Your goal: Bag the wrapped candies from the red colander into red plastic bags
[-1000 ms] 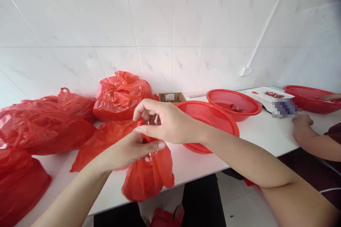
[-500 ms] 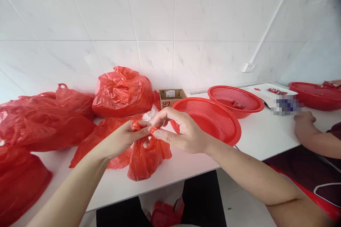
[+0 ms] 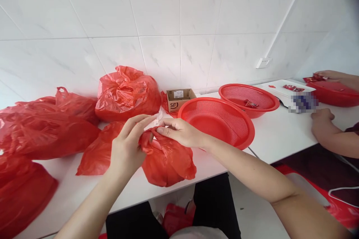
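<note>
A red plastic bag (image 3: 169, 164) rests near the table's front edge, its top gathered and twisted between my hands. My left hand (image 3: 129, 143) is curled round the left side of the bag's top, partly hiding what the fingers grip. From the right, my right hand (image 3: 183, 131) pinches the upper edge of the same bag between thumb and fingers. Another flat, crumpled red bag (image 3: 98, 153) lies just left of my left hand. Something white and crumpled (image 3: 159, 115) shows behind my fingertips.
Full red bags (image 3: 127, 93) fill the left and back of the white table (image 3: 269, 134). Behind my right hand stand a red colander (image 3: 215, 143), a second colander (image 3: 249, 114) with packets, and a small carton (image 3: 179, 101). A co-worker's arm (image 3: 333, 134) is at the right, beside a white scale (image 3: 280, 89).
My hands have gone from pinching a small knotted part to holding the bag's top more widely. The bag looks fuller and sits farther right. The co-worker's far hand has come further into view.
</note>
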### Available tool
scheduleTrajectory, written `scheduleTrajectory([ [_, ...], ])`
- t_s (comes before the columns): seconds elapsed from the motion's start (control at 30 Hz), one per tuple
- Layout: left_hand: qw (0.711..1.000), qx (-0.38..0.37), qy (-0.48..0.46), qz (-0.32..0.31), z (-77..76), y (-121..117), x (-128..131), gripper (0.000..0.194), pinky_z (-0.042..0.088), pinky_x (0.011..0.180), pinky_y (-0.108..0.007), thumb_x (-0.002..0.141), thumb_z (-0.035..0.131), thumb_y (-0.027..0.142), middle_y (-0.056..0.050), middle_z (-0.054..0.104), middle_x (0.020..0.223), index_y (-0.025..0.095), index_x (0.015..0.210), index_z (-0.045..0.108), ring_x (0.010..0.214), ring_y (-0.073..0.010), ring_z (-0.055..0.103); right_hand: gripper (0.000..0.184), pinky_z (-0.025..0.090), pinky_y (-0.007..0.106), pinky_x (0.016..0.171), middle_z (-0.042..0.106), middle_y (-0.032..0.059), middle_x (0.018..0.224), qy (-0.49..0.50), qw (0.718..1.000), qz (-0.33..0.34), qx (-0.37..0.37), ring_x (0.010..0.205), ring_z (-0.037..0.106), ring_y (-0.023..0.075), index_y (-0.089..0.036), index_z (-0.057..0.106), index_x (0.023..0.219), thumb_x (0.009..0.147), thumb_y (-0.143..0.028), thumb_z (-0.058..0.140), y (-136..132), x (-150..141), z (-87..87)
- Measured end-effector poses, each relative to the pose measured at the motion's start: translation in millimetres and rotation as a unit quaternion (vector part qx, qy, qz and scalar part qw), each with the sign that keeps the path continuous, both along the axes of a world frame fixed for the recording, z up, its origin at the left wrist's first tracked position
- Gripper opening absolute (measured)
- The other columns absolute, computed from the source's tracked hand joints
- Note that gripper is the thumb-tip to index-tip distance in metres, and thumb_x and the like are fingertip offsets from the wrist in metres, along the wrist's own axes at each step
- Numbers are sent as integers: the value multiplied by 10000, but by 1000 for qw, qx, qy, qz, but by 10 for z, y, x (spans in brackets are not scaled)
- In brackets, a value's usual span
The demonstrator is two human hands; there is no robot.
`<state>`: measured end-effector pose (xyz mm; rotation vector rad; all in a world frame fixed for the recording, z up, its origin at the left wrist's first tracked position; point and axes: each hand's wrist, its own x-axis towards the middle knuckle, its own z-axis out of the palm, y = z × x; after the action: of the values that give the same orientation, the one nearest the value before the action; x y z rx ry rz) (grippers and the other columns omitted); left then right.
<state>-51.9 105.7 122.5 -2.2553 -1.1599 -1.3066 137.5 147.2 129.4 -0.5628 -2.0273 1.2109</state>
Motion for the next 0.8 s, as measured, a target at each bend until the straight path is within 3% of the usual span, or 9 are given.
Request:
scheduleTrajectory([
  [0.13,999,-7,25,-29,-57,22,-53,320,530,878,-290,932,561,129,-73,717,1168,210,1227,653,1031,-189,670,325,387,253,672,603,-22,757,-64,985,-101,122,700,542,114,-193,555,785,995,-431,484,-24,130,214],
  [0.23,1000,-18,18,2,-163,-86,-127,244,526,881,-347,950,559,190,-65,748,1134,206,1158,685,1033,-225,640,312,364,246,668,656,-26,748,-92,955,-208,189,703,581,114,-196,539,759,995,-394,485,262,292,295],
  [0.33,997,-81,9,13,-286,-279,-211,179,518,881,-384,956,548,255,-46,739,1184,237,964,725,1104,-262,595,293,369,250,669,683,-21,724,-134,929,-300,173,718,613,131,-199,527,727,976,-353,516,675,420,233],
  [0.43,980,-191,-53,-21,-318,-413,-248,248,454,1015,-452,950,547,330,-24,645,1365,256,798,728,1296,-308,502,294,397,261,678,691,-13,720,-162,929,-303,134,733,629,148,-202,501,707,964,-342,530,884,389,118],
  [0.5,944,-272,-181,-52,-270,-409,-232,273,404,1080,-475,947,542,406,-38,655,1342,267,825,743,1351,-317,470,309,426,267,683,682,-5,724,-134,942,-284,117,727,629,151,-204,480,706,961,-373,530,849,284,97],
  [0.53,911,-303,-271,-74,-236,-379,-211,293,404,1082,-472,942,539,453,-51,690,1270,270,850,749,1332,-314,495,320,442,269,679,673,0,724,-105,953,-267,102,715,627,149,-204,473,708,958,-394,531,792,222,115],
  [0.63,766,-382,-496,-145,-152,-238,-109,364,481,977,-395,880,589,567,-65,744,991,252,920,767,1129,-272,628,340,480,270,663,637,3,704,-12,987,-155,25,669,609,137,-199,493,727,933,-460,565,555,49,256],
  [0.7,706,-448,-524,-163,-140,-173,-15,349,503,880,-316,806,698,551,-49,728,893,227,912,772,972,-219,657,361,484,271,659,610,-4,680,-3,997,-73,5,651,587,128,-187,538,729,894,-498,619,408,-44,358],
  [0.8,693,-536,-447,-183,-181,-172,121,292,494,796,-269,732,808,458,-38,711,817,184,819,760,794,-158,628,396,460,270,661,588,-15,665,-71,997,-19,27,644,558,120,-172,591,707,846,-535,669,263,-148,408],
])
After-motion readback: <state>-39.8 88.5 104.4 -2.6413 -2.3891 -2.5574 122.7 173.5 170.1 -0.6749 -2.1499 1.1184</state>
